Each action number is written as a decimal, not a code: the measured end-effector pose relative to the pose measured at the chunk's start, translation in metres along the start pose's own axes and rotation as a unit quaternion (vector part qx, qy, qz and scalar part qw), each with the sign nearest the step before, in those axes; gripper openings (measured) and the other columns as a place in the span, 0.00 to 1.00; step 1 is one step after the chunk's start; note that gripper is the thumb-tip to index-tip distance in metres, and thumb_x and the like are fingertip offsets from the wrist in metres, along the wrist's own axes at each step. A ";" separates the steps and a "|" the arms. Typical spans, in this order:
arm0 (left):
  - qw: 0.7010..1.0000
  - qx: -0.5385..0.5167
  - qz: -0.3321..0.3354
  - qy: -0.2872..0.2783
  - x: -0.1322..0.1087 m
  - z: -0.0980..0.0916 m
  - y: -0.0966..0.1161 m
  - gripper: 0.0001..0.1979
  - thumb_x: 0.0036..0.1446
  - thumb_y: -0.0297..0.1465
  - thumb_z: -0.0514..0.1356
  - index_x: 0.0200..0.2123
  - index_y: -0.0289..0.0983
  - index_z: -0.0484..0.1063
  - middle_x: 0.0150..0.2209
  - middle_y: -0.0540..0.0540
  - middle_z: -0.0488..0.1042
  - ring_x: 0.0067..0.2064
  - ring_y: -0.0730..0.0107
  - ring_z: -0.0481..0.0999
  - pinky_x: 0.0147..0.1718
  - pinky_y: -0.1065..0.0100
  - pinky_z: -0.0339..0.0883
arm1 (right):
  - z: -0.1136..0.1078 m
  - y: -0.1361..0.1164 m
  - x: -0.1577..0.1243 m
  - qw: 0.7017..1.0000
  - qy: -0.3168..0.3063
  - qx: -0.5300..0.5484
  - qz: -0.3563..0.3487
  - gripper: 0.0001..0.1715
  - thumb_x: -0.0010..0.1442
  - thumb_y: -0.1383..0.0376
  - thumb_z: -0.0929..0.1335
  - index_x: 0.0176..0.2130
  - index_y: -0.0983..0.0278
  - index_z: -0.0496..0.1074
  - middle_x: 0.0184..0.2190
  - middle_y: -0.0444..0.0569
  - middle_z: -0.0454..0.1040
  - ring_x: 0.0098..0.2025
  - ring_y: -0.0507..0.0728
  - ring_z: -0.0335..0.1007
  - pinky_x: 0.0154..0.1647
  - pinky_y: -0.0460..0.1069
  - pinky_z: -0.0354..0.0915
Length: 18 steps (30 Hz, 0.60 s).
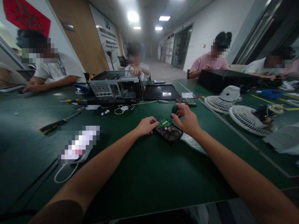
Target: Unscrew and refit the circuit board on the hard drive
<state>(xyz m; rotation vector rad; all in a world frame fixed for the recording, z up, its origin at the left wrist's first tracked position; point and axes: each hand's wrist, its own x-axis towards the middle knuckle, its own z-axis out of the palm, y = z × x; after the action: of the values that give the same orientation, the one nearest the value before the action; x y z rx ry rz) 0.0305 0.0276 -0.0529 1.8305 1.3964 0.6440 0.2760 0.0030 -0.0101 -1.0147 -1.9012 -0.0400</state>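
A hard drive [170, 133] with a green circuit board lies tilted on the green table in front of me. At its left corner my left hand [148, 125] is closed, fingertips gripping the drive's edge. Above the drive's upper right side, my right hand [187, 119] holds a small screwdriver with a dark green handle [174, 110]. The screwdriver stands nearly upright, its shaft pointing down at the board; whether the tip touches a screw is too small to tell.
Beyond the drive stand an open computer case [112, 88], a black panel [160, 92] and a second drive [187, 102]. White fan parts [220, 102] lie right. A yellow-black screwdriver [52, 126] and a phone [79, 144] lie left. Several people sit around the table.
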 end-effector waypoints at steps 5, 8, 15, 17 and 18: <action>1.000 -0.006 -0.002 0.000 0.000 0.001 -0.001 0.14 0.65 0.41 0.61 0.47 0.38 0.73 0.39 0.46 0.79 0.21 0.77 0.74 0.15 0.77 0.63 | 0.001 0.004 0.000 0.999 0.012 -0.005 -0.033 0.26 0.66 0.59 0.67 0.62 0.59 0.64 0.48 0.54 0.77 0.41 0.60 0.78 0.44 0.57 0.75; 1.000 -0.005 -0.001 -0.003 0.001 0.001 0.000 0.14 0.65 0.41 0.61 0.47 0.38 0.73 0.38 0.46 0.79 0.21 0.77 0.74 0.15 0.77 0.63 | 0.001 0.007 0.000 0.998 0.032 -0.033 -0.040 0.26 0.65 0.59 0.69 0.60 0.59 0.65 0.49 0.55 0.76 0.41 0.61 0.78 0.44 0.58 0.76; 1.000 -0.004 0.002 -0.001 0.001 0.001 -0.002 0.14 0.66 0.41 0.60 0.47 0.38 0.73 0.37 0.46 0.78 0.22 0.77 0.75 0.15 0.77 0.62 | -0.001 0.008 0.000 0.996 0.050 -0.048 -0.062 0.24 0.63 0.59 0.71 0.57 0.59 0.67 0.54 0.57 0.74 0.43 0.62 0.77 0.42 0.59 0.76; 1.000 -0.002 -0.001 -0.002 0.002 0.002 -0.002 0.14 0.66 0.41 0.60 0.47 0.37 0.73 0.37 0.46 0.78 0.22 0.77 0.75 0.15 0.77 0.62 | -0.001 0.008 0.000 0.995 0.056 -0.045 -0.067 0.23 0.64 0.60 0.71 0.57 0.59 0.67 0.53 0.57 0.74 0.44 0.62 0.77 0.42 0.59 0.77; 1.000 -0.001 -0.003 -0.002 0.002 0.002 -0.002 0.14 0.66 0.41 0.60 0.47 0.37 0.73 0.37 0.46 0.78 0.22 0.78 0.74 0.15 0.78 0.62 | -0.001 0.008 0.000 0.995 0.059 -0.043 -0.069 0.22 0.64 0.61 0.70 0.56 0.59 0.67 0.53 0.56 0.74 0.44 0.62 0.77 0.43 0.59 0.77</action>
<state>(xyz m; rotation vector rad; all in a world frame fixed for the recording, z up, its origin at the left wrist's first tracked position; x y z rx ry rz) 0.0313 0.0292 -0.0553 1.8257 1.3969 0.6371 0.2820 0.0084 -0.0124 -0.9158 -1.8708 -0.2583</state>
